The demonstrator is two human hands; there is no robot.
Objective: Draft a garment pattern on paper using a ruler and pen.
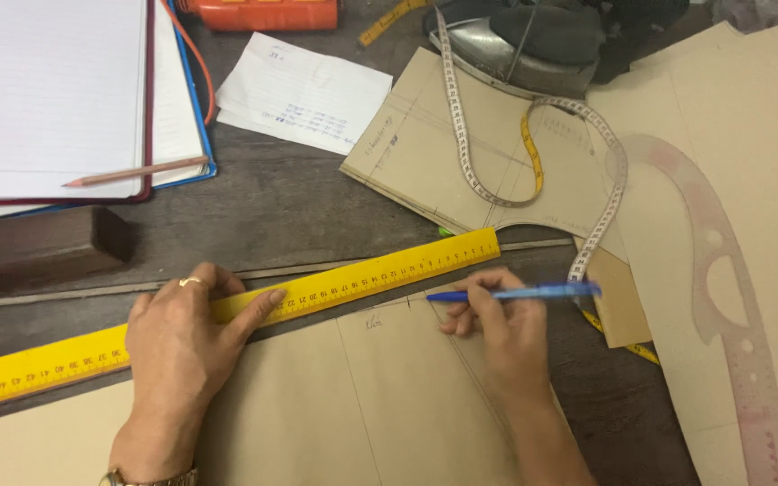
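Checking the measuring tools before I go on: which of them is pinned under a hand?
The straight yellow ruler, pressed flat by the left hand. The tape measure and clear curved ruler lie untouched.

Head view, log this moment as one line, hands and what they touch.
left hand: flat on yellow ruler | right hand: holds blue pen | brown pattern paper: under both | measuring tape: untouched
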